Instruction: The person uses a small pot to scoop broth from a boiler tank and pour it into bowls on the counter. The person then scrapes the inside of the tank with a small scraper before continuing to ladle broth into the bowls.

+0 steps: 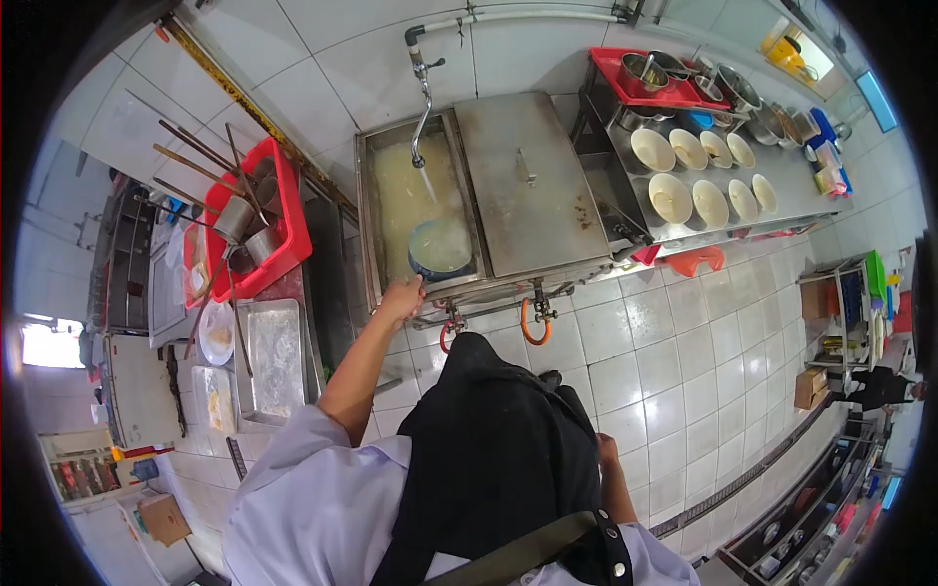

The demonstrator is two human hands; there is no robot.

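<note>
My left hand [403, 298] is closed at the near edge of a steel basin, gripping the near side of a round blue bowl-like vessel [422, 266]. Whether it holds a rim or a short handle is too small to tell. The vessel sits in the cloudy yellowish water of the basin [369, 195], with liquid inside it. Above, a tap [418, 156] runs water into the basin. My right hand [608, 451] hangs low beside the black apron [489, 420], with its fingers mostly hidden.
A steel lid [528, 215] covers the section right of the basin. Pale bowls [670, 198] stand on the counter at right. At left, a red crate [293, 234] holds long-handled metal cups, near a steel tray [272, 361]. Orange hoses [528, 327] hang below the basin. Another person [870, 389] is far right.
</note>
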